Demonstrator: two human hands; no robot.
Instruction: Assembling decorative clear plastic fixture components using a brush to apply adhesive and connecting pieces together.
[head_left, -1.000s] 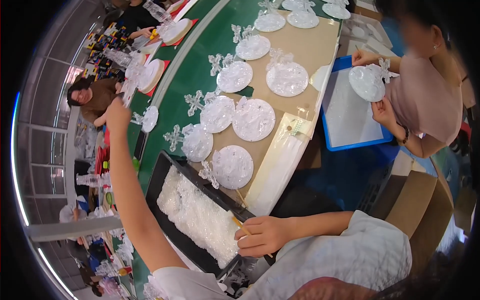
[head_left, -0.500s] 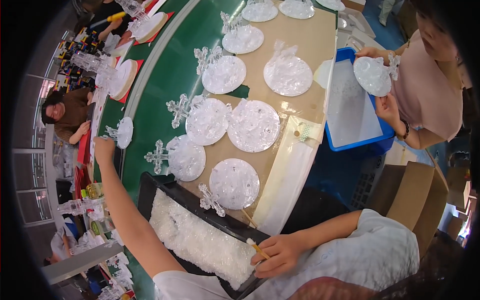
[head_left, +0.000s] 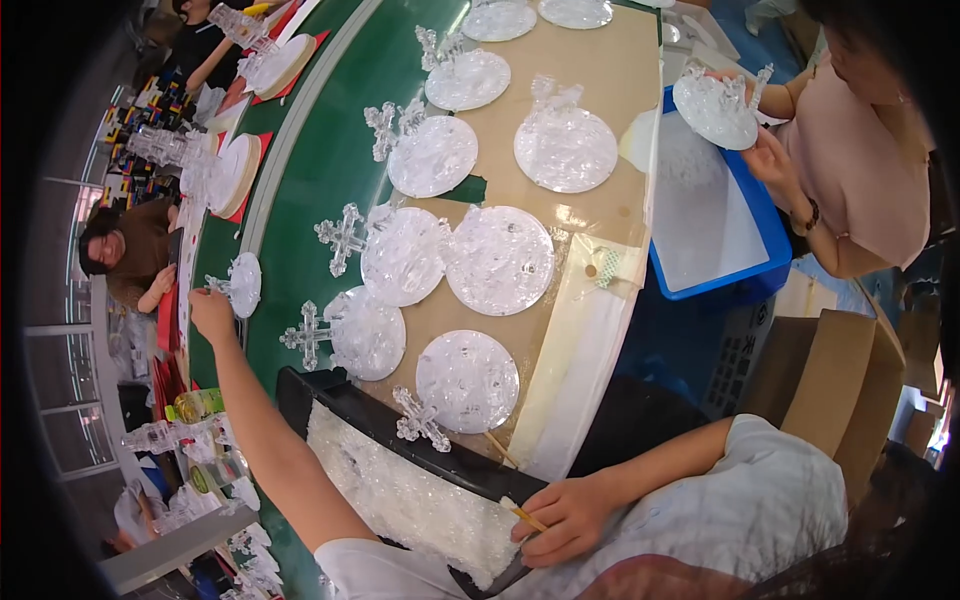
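Note:
On the green surface at far left, my left hand is at the end of my outstretched arm. Its fingers close at the clear upright part of a small glittery white disc ornament; the exact grip is partly hidden. Low in the view, my right hand holds a thin wooden stick with a pale tip above the right end of a black tray. Glittering white granules fill that tray. Just beyond it lie a glittery round disc and a clear cross, the cross overlapping the disc's edge.
Several discs with clear crosses, like this one, cover the brown board. A second stick lies by the tray. Right, a co-worker holds a disc ornament above a blue bin. A cardboard box stands near my right arm.
The view has shifted slightly. The co-worker has raised and tilted the disc ornament away from the bin. My left hand stays at the small ornament, and my right hand still holds the stick.

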